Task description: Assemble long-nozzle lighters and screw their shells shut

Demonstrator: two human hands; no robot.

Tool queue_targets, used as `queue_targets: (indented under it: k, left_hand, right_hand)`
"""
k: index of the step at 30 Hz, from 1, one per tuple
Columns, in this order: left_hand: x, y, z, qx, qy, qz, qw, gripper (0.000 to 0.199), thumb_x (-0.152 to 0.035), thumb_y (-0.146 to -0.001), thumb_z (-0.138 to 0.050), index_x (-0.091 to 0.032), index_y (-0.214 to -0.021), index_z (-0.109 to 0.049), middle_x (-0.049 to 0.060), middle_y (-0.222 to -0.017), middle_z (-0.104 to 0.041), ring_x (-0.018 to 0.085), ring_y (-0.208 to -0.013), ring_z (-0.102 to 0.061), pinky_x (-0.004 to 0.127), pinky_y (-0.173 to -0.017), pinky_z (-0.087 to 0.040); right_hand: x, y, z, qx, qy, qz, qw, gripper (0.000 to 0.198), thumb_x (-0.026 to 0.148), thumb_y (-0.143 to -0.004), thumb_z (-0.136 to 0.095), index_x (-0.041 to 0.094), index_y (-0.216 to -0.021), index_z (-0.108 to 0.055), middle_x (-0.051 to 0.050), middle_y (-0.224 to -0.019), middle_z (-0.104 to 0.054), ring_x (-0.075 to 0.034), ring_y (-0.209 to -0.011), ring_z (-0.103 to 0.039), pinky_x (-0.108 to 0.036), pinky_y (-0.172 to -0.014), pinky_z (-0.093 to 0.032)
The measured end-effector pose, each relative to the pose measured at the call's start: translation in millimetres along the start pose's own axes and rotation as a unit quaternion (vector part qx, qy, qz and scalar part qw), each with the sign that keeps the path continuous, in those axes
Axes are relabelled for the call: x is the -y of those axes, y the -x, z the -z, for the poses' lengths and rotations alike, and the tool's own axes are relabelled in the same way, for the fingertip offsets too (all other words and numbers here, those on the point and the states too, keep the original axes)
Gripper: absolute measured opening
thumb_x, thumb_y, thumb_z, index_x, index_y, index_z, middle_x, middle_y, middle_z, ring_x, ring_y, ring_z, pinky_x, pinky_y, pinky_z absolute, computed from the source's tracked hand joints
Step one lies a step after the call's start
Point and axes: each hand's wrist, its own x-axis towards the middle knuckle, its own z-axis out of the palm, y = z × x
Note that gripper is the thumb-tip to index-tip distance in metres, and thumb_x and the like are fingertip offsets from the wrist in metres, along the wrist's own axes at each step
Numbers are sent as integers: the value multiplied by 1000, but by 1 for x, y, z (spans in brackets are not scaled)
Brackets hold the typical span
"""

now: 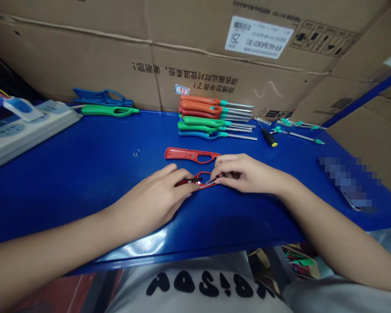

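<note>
Red casing half [200,174] sits mid-frame. My left hand [159,193] has its grip closed on the handle end; my right hand [239,171] pinches a small part at the other end, too hidden to name. Uneven pressure could pop the dark insert [198,179] out. Small pins [136,154], left of centre, could scatter if I brush them.

Held low, partly covered: red lighter-handle half-shell [206,187], finger loop toward the right, with a small dark part [198,179] at the loop's left end. Just beyond, roughly parallel: matching red half-shell [186,154], hollow inner side up, loop likewise rightward.
</note>
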Motion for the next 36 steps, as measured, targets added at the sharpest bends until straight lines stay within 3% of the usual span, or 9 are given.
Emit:
queue_targets:
  k: [9, 22, 30, 36]
  left_hand:
    - [-2, 0, 2, 16, -3, 14, 1000, 32, -17, -103, -46, -20, -126, -66, 11, -115, -64, 27, -104, -56, 46, -91, -54]
    - [-2, 3, 3, 4, -19, 7, 1000, 37, -9, -96, -52, -21, -127, -67, 10, -114, -66, 26, -100, -56, 42, -87, -56]
    - [-3, 4, 4, -5, -43, 0, 999, 34, -14, -99, -50, -23, -126, -69, 8, -116, -67, 24, -99, -57, 38, -87, -54]
    - [-7, 3, 5, 2, -22, 16, 1000, 33, -14, -100, -48, -23, -124, -68, 9, -112, -65, 23, -99, -56, 36, -87, -53]
  right_hand:
    - [2, -1, 0, 5, -25, 18, 999, 18, 14, -97, -56, 17, -104, -73, -5, -96, -66, -13, -87, -61, -26, -80, -49]
    - [4, 0, 0, 2, -16, 25, 1000, 19, 16, -97, -57, 17, -105, -75, -5, -92, -63, -11, -82, -60, -23, -75, -47]
    - [3, 0, -2, 13, -36, 5, 999, 21, 17, -97, -57, 19, -110, -73, -5, -97, -66, -11, -83, -60, -24, -74, -47]
    - [7, -3, -7, 31, -19, -32, 999, 18, 16, -97, -54, 19, -108, -69, -3, -96, -65, -10, -71, -53, -23, -65, -42]
